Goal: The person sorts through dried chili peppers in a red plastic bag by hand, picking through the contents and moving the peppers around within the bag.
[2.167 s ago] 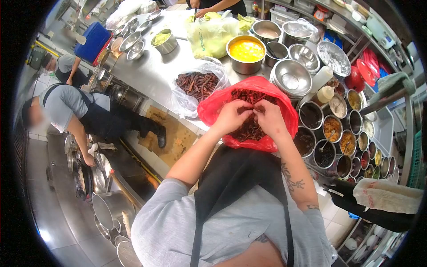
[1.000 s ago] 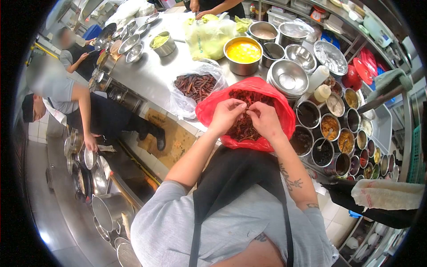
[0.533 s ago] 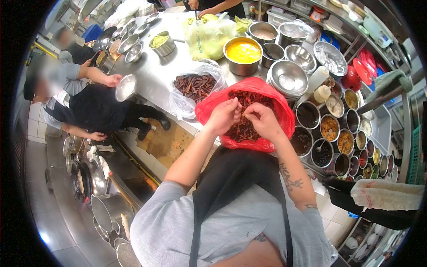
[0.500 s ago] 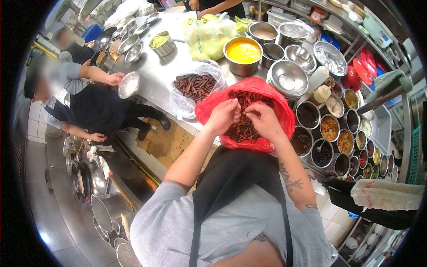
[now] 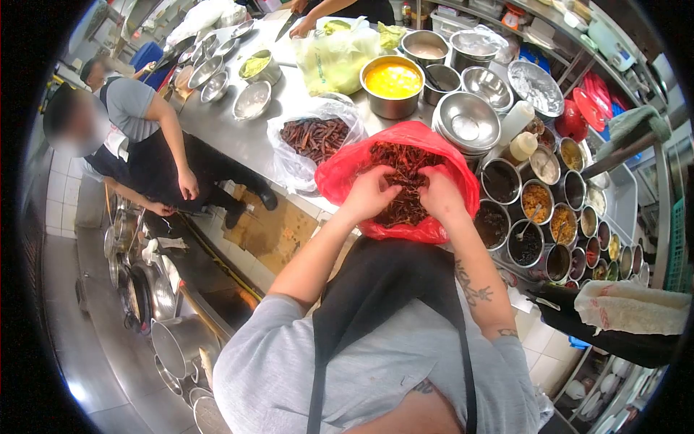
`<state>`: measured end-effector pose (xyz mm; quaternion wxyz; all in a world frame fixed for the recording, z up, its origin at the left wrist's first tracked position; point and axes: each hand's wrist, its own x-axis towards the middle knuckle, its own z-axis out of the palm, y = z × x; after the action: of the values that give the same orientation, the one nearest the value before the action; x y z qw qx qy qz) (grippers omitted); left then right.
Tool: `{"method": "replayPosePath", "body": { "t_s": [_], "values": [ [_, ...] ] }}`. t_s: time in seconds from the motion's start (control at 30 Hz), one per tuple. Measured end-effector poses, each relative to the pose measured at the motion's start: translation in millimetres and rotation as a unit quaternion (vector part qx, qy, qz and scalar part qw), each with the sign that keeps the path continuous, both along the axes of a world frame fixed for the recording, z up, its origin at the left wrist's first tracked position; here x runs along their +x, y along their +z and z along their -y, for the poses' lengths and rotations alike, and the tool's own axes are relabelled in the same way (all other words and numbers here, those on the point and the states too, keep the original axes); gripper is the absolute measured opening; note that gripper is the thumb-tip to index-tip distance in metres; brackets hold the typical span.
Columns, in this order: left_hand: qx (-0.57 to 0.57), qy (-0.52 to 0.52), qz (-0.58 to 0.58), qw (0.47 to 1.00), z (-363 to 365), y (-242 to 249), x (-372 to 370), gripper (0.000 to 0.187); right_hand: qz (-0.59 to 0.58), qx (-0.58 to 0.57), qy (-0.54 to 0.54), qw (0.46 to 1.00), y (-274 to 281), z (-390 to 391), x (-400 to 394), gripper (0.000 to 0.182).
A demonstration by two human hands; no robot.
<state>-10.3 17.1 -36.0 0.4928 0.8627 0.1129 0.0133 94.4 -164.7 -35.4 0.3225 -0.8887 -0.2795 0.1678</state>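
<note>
A red plastic bag (image 5: 336,173) stands open at the near edge of the steel table, full of dark red dried chillies (image 5: 405,155). My left hand (image 5: 372,194) is inside its mouth on the left, and my right hand (image 5: 439,192) is inside on the right. Both reach into the chillies with fingertips partly hidden among them, so whether either hand grips any cannot be made out. Just left of the red bag lies a clear plastic bag (image 5: 278,148) holding longer dark dried pods (image 5: 316,137).
A pot of yellow liquid (image 5: 392,85) and stacked steel bowls (image 5: 468,121) stand behind the bag. Many seasoning tins (image 5: 536,202) fill the right side. A co-worker (image 5: 137,108) stands at the left; another's hands hold a knife (image 5: 287,25) at the far edge.
My hands have moved apart and down into the chillies. The co-worker on the left has put a bowl on the table and lowered an arm. A knife now shows at the far edge.
</note>
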Motion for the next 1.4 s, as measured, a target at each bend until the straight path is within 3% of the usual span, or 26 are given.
{"method": "replayPosePath", "body": {
  "t_s": [0.07,0.17,0.2,0.3,0.33,0.43,0.47,0.57,0.67,0.77,0.87,1.03,1.13,1.23,1.33,1.4],
  "values": [
    [0.147,0.006,-0.036,0.988,9,19,-5,0.051,-0.008,-0.019,-0.008,1.000,10,-1,-12,0.051],
    [0.190,-0.025,-0.005,0.981,10,5,-2,0.058,-0.017,0.019,0.020,0.999,4,-1,-9,0.051],
    [0.149,-0.031,-0.058,0.987,9,4,0,0.045,-0.021,0.043,0.036,0.998,-1,-1,-6,0.051],
    [0.004,-0.028,0.036,0.999,5,-5,4,0.032,0.001,0.128,0.041,0.991,0,-1,1,0.047],
    [0.012,-0.011,0.008,1.000,9,16,4,0.025,-0.003,0.144,0.025,0.989,11,0,-2,0.044],
    [0.001,0.025,0.015,1.000,7,23,7,0.030,-0.049,0.149,-0.019,0.987,34,1,-6,0.044],
    [0.005,0.022,0.047,0.999,4,22,8,0.033,0.013,0.167,-0.002,0.986,33,3,-6,0.043],
    [0.050,0.001,-0.019,0.999,-2,36,5,0.036,-0.006,0.167,-0.029,0.985,41,1,-7,0.033],
    [0.021,0.017,-0.012,1.000,-4,30,4,0.036,0.011,0.233,-0.026,0.972,30,-1,-3,0.025],
    [-0.198,0.048,0.021,0.979,1,23,9,0.035,-0.049,0.273,-0.028,0.961,35,-5,-12,0.020],
    [-0.335,0.060,-0.057,0.938,8,24,6,0.029,-0.033,0.271,0.057,0.960,36,-9,-19,0.022],
    [-0.571,0.069,-0.088,0.813,6,21,4,0.029,-0.090,0.289,0.054,0.952,34,-11,-22,0.024],
    [-0.616,0.031,-0.076,0.784,3,11,4,0.031,-0.104,0.313,0.077,0.941,29,-12,-22,0.024],
    [-0.611,0.031,-0.039,0.790,1,12,7,0.030,-0.135,0.322,0.085,0.933,26,-13,-22,0.024],
    [-0.657,0.096,-0.058,0.746,11,29,6,0.028,-0.134,0.315,0.110,0.933,25,-11,-22,0.025],
    [-0.647,0.073,-0.046,0.758,9,22,6,0.027,-0.123,0.292,0.132,0.939,26,-10,-22,0.025]
  ]
}}
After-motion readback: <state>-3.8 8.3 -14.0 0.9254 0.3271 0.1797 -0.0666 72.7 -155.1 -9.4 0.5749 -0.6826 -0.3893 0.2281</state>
